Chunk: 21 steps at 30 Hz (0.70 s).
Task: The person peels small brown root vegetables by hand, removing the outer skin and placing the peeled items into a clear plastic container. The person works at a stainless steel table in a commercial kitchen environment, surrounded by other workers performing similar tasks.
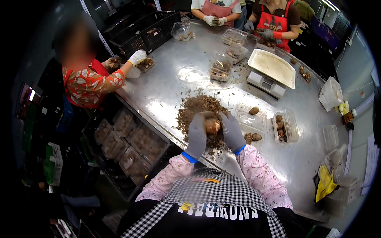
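My left hand, in a grey glove with a blue cuff, curls round the left side of a brown taro. My right hand, gloved alike, closes on its right side. The taro is held above a pile of dark brown scraps and soil at the table's near edge. Just right of my hands lies an open clear plastic box, with a loose taro at its far side and two taros at its near side. Farther right, another clear box holds several taros.
A weighing scale with a white tray stands on the metal table, near filled clear boxes. A black crate of packed boxes is at my left. A yellow-and-black cloth lies far right. Three co-workers with gloved hands stand around the table.
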Motion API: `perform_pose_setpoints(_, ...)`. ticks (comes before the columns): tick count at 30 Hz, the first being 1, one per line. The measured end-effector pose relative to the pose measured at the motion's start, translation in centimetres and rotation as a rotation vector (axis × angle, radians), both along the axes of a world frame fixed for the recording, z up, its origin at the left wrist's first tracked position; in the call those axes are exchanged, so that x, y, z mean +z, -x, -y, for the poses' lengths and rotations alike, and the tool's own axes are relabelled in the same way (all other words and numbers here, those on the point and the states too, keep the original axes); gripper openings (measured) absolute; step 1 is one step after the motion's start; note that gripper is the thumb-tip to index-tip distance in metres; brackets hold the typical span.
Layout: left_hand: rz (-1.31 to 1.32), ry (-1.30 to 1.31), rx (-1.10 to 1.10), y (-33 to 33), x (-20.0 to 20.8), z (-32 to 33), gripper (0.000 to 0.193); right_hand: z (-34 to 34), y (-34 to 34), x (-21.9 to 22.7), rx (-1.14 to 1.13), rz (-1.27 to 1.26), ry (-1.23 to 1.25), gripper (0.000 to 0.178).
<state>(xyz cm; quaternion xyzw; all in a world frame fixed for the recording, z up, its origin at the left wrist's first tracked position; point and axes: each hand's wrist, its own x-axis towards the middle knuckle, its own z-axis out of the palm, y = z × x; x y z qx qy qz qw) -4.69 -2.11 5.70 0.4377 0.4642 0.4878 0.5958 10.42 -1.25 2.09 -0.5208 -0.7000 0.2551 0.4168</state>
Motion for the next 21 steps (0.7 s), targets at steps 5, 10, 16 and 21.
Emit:
perform_pose_setpoints(5, 0.056, -0.375, -0.11, 2.1, -8.0, -2.4, 0.029, 0.9, 1.2, 2.5, -0.042, -0.544, 0.277, 0.025)
perform_pose_setpoints(10, 0.35, -0.163, -0.132, 1.9, -6.8, -1.9, 0.035, 1.1, 0.5, 2.4, -0.038, 0.059, 0.145, 0.022)
perform_pose_setpoints(16, 0.25, -0.106, -0.312, 2.6, -5.0, -1.1, 0.041, 0.7, 0.3, 1.9, 0.173, 0.017, -0.12, 0.029)
perform_pose_setpoints(21, 0.991, 0.256, -0.484, 2.7, -7.3, -2.5, 0.041, 0.2, -0.1, -0.3, -0.089, -0.084, 0.214, 0.02)
